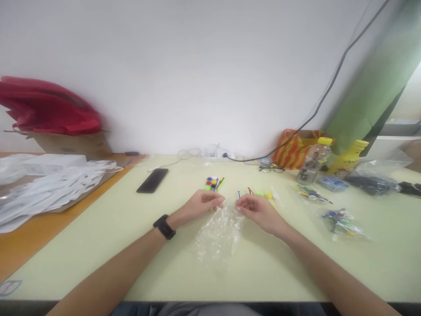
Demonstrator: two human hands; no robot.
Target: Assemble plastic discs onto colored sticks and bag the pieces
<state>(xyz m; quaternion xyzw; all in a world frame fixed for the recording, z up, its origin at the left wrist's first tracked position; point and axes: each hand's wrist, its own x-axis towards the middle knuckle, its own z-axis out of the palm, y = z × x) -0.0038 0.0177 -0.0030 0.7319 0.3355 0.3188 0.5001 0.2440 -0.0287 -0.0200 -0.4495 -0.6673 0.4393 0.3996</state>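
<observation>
A clear plastic bag (219,237) hangs between my two hands over the pale yellow table (158,267). My left hand (205,202) pinches its upper left edge, and a black watch sits on that wrist. At the upper right edge, my right hand (256,210) grips the bag with curled fingers. Just beyond my left hand lie small coloured round caps (211,181) in red, blue, yellow and white, beside thin coloured sticks (220,183). Past my right hand are more small coloured pieces (268,194), partly hidden by the fingers.
A black phone (153,180) lies left of centre. White bags (59,188) are stacked farther left, near a red bag (49,107) on a cardboard box. Filled clear packets (342,221), glasses (271,168), a clear bottle (314,160) and a yellow bottle (350,158) stand or lie to the right.
</observation>
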